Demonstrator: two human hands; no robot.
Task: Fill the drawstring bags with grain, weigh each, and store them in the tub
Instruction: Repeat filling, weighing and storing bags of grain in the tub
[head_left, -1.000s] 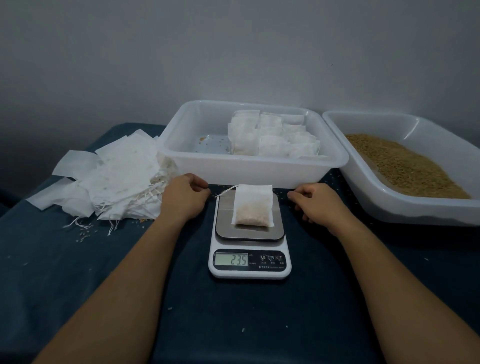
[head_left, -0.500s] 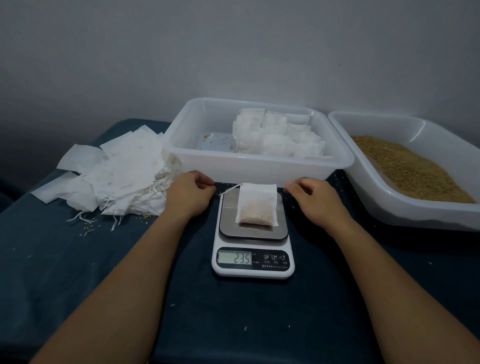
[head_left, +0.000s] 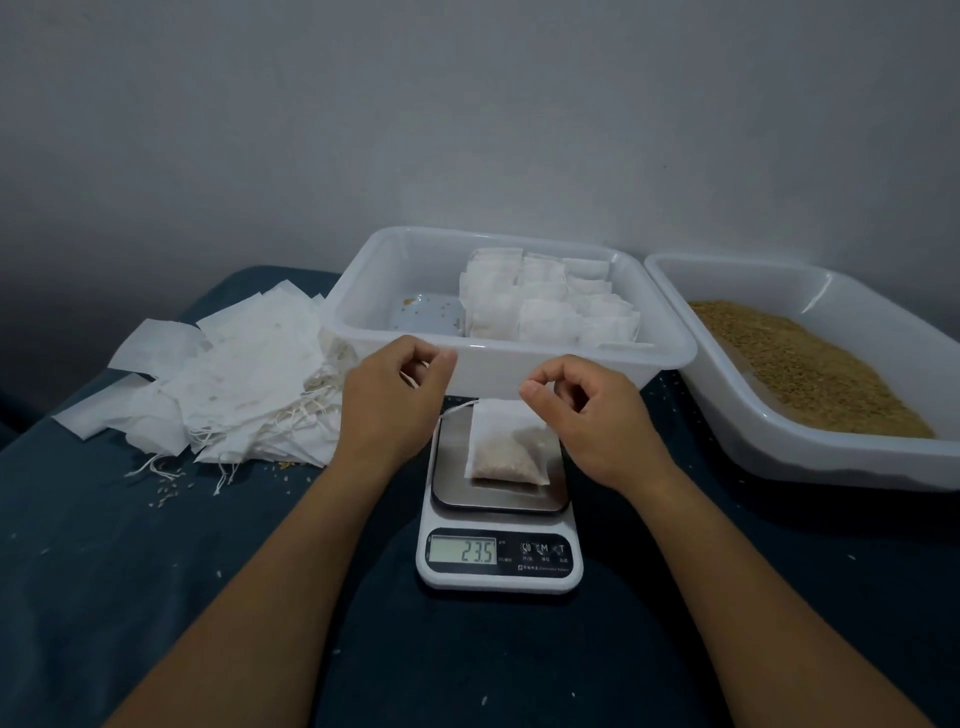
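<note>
filled bag (head_left: 511, 441) lies flat on the scale (head_left: 497, 514) platform, readout shows 23.5, so weighing looks done and the step in hand is lifting it into the tub (head_left: 519, 358). left hand (head_left: 389, 405) hovers just left of the platform, fingers loosely curled, thumb near forefinger, holding nothing as far as visible; right hand (head_left: 597, 415) hovers over the bag's right top corner, fingers curled in a half-pinch, not on the bag yet (can't tell if a fingertip grazes it). to do it well: pinch the top hem near the drawstring (head_left: 460, 410), keep the mouth up so grain stays in, lift straight off before carrying far. tub sits just beyond the scale, its near rim higher than the platform, so the bag must clear that rim. stored bags (head_left: 545, 306) fill the tub's right part; open floor shows at its left, the likely spot. grain tub (head_left: 810, 364) stands to the right, close to the storage tub, empty bags (head_left: 228, 374) piled left on the dark surface (head_left: 156, 571). room near the scale is open; loose strings at the left pile could snag.
</note>
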